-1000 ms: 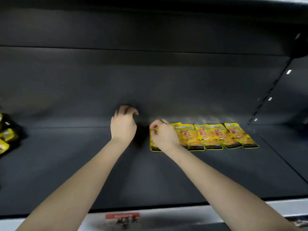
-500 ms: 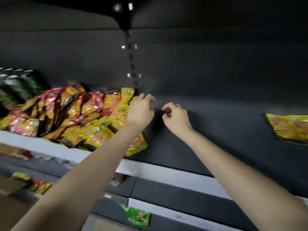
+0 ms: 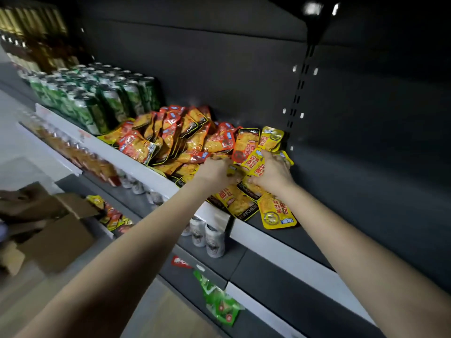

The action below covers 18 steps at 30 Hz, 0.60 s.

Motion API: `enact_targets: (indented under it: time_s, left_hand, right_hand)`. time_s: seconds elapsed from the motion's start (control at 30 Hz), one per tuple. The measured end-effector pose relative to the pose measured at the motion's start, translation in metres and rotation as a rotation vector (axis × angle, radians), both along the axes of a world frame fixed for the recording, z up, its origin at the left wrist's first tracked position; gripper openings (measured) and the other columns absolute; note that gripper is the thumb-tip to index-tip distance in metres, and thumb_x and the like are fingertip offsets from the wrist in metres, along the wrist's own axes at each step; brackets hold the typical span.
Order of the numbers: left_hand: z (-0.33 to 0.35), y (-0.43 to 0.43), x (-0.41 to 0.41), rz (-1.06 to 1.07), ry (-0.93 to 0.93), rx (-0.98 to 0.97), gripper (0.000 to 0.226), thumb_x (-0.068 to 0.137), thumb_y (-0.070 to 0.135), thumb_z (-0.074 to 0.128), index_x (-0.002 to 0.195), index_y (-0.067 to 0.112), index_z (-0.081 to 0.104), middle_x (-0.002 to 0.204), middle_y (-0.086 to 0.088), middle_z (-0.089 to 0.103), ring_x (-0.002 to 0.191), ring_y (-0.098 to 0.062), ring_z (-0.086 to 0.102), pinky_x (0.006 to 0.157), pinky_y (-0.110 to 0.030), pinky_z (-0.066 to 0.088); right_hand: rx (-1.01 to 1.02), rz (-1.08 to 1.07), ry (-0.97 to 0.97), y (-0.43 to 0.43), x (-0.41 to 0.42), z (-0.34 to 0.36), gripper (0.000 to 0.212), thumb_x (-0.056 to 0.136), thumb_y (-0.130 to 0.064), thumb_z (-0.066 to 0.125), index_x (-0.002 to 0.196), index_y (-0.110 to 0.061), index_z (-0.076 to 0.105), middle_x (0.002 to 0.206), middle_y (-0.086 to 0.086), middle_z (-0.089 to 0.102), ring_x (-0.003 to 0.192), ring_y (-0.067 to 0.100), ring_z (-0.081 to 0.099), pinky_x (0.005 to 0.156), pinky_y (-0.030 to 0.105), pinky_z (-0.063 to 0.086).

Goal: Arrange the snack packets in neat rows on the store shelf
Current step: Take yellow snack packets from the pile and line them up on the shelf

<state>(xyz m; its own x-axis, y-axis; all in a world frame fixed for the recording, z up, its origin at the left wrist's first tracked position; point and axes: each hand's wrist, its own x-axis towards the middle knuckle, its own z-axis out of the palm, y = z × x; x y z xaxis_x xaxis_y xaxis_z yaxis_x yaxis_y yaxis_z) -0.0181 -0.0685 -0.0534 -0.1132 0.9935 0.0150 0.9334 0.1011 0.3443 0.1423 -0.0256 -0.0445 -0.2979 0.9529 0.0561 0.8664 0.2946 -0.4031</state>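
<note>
The packets [image 3: 180, 142], red, orange and yellow, lie in a loose pile on the shelf [image 3: 366, 196], heaped and overlapping with no rows among them. At the pile's right end sit the yellow packets [image 3: 255, 164], and there both hands meet. The right hand [image 3: 271, 174] lies on top of the yellow packets with its fingers curled over them, gripping a small bunch. The left hand [image 3: 214, 170] is just left of it, touching the pile, fingers bent down among the packets; motion blur hides whether it actually holds one. Both forearms reach in from the near side of the pile.

At the pile's near right corner, more yellow packets fan out flat, and one of these, the front packet [image 3: 277, 212], lies by the white shelf edge [image 3: 136, 164]. Right of the pile the shelf is dark and bare up to the back wall, where a slotted rail [image 3: 300, 81] rises behind the pile's right end.

Left of the pile, on the same shelf, green cans [image 3: 97, 98] stand upright in tight ranks. Beyond them, bottles [image 3: 31, 45] are blurred. Below the pile, on the next shelf down, white cans [image 3: 210, 237] stand. Lower still lies a green pouch [image 3: 219, 303]. Far down to the pile's left, a cardboard box [image 3: 53, 230] sits open on the floor.
</note>
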Motion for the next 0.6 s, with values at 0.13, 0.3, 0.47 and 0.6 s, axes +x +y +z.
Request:
enact_targets:
  time_s: [0.13,0.3,0.47,0.6]
  left_hand:
    - [0.013,0.002,-0.008,-0.049,0.03,-0.107,0.073,0.078,0.044,0.07,0.141,0.019,0.04,0.132,-0.01,0.055,0.121,-0.03,0.051,0.098,-0.039,0.045]
    - [0.025,0.012,-0.009,-0.019,-0.013,-0.223,0.08,0.077,0.039,0.073,0.142,0.008,0.038,0.143,-0.01,0.045,0.129,-0.028,0.045,0.105,-0.037,0.039]
    - [0.029,0.019,-0.016,0.018,-0.158,-0.246,0.06,0.081,0.037,0.069,0.13,0.005,0.054,0.131,-0.01,0.057,0.118,-0.027,0.054,0.095,-0.033,0.043]
    - [0.027,0.023,-0.015,0.085,-0.292,-0.027,0.024,0.086,0.03,0.065,0.098,0.009,0.067,0.12,-0.011,0.063,0.1,-0.029,0.062,0.076,-0.034,0.051]
  right_hand:
    - [-0.005,0.018,-0.131,0.003,-0.003,0.007,0.099,0.069,-0.05,0.075,0.145,-0.022,0.02,0.139,0.021,0.038,0.132,0.038,0.029,0.107,0.043,0.028]
    - [-0.021,-0.003,-0.179,0.013,0.011,0.013,0.095,0.066,-0.052,0.076,0.143,-0.025,0.027,0.14,0.013,0.034,0.131,0.038,0.031,0.102,0.048,0.035]
    - [-0.002,-0.074,0.001,0.021,0.017,0.014,0.076,0.073,-0.033,0.077,0.138,-0.026,0.038,0.135,0.01,0.046,0.128,0.032,0.041,0.101,0.049,0.035]
    - [0.011,-0.123,0.168,0.024,0.02,0.011,0.076,0.08,-0.021,0.073,0.144,-0.018,0.031,0.129,0.014,0.054,0.124,0.03,0.048,0.102,0.042,0.043]
